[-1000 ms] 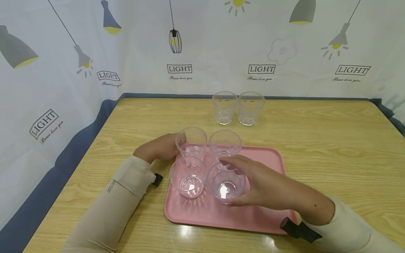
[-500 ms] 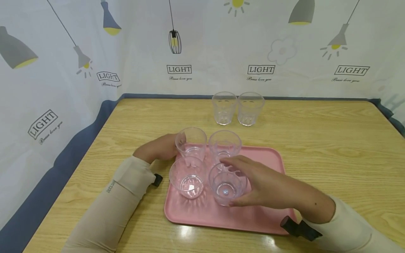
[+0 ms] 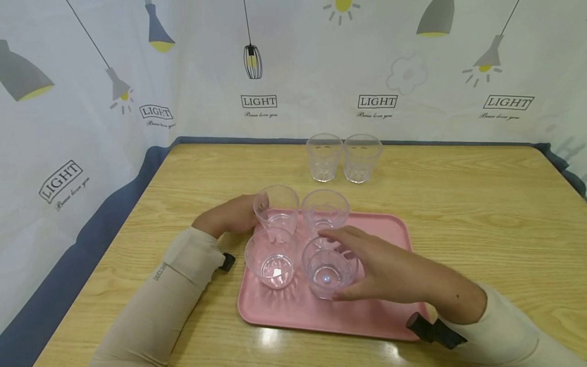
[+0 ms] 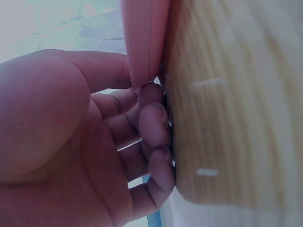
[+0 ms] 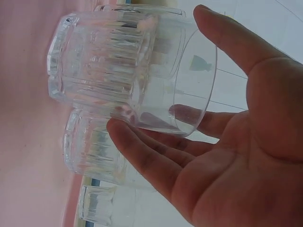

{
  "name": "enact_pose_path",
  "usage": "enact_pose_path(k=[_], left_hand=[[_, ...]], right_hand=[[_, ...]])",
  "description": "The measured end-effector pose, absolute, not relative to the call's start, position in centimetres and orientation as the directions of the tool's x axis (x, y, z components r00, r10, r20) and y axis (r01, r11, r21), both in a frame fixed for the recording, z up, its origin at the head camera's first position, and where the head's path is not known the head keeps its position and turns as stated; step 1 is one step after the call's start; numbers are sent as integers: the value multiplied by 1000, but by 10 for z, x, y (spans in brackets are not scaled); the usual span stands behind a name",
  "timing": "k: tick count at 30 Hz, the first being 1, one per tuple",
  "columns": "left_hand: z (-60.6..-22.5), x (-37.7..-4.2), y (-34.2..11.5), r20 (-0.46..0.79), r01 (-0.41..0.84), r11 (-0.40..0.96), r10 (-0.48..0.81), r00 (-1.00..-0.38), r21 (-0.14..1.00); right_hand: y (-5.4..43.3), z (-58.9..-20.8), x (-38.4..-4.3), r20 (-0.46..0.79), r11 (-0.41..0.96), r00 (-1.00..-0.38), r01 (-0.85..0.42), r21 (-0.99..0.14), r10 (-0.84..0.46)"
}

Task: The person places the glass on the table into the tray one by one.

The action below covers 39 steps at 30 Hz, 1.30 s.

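Observation:
A pink tray (image 3: pixel 293 313) lies on the wooden table with clear tumblers upright on it in two rows. My right hand (image 3: pixel 380 265) holds the front right tumbler (image 3: pixel 326 280), its thumb on the near side and fingers round the far side. In the right wrist view that tumbler (image 5: pixel 109 61) has its base close to the tray. My left hand (image 3: pixel 234 214) grips the tray's left edge; the left wrist view shows the thumb over the edge (image 4: pixel 144 42) and the fingers curled below. Beside it stand the back left tumbler (image 3: pixel 276 206) and front left tumbler (image 3: pixel 271 260).
The back right tumbler (image 3: pixel 324 206) stands right behind the held one. Beyond the tray, two more clear tumblers (image 3: pixel 323 160) stand side by side on the table (image 3: pixel 481 204). A printed cloth (image 3: pixel 316 61) hangs at the back and left.
The front right tumbler has shifted slightly to the right and its base now looks different, with the bright glare gone. The right hand has moved very little; the left hand keeps its place.

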<state>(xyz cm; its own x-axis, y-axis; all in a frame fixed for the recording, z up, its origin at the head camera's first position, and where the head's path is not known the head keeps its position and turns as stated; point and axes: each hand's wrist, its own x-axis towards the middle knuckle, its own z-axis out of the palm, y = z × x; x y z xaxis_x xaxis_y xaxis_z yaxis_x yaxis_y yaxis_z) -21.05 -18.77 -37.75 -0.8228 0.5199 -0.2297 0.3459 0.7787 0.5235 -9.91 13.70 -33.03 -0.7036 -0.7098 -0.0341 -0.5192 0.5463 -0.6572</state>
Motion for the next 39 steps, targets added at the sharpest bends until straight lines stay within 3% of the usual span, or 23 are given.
enact_pose_path(k=[9, 17, 24, 33, 39], left_hand=[[-377, -211, -188, -230, 344, 777, 520, -822, 527], [-375, -209, -187, -228, 342, 778, 517, -825, 527], [-375, -209, -188, -241, 327, 779, 512, -824, 536], [-377, -211, -186, -252, 317, 781, 508, -824, 538], [-377, -211, -185, -238, 321, 786, 500, -833, 528]], right_hand=[[140, -328, -100, -30, 538, -700, -519, -665, -713], [146, -319, -104, 113, 479, -704, -583, -656, -701], [152, -310, -108, 174, 483, -747, -569, -665, -641], [163, -306, -121, 346, 477, -781, -602, -640, -520], [171, -305, -149, 330, 541, -829, -549, -637, -452]])
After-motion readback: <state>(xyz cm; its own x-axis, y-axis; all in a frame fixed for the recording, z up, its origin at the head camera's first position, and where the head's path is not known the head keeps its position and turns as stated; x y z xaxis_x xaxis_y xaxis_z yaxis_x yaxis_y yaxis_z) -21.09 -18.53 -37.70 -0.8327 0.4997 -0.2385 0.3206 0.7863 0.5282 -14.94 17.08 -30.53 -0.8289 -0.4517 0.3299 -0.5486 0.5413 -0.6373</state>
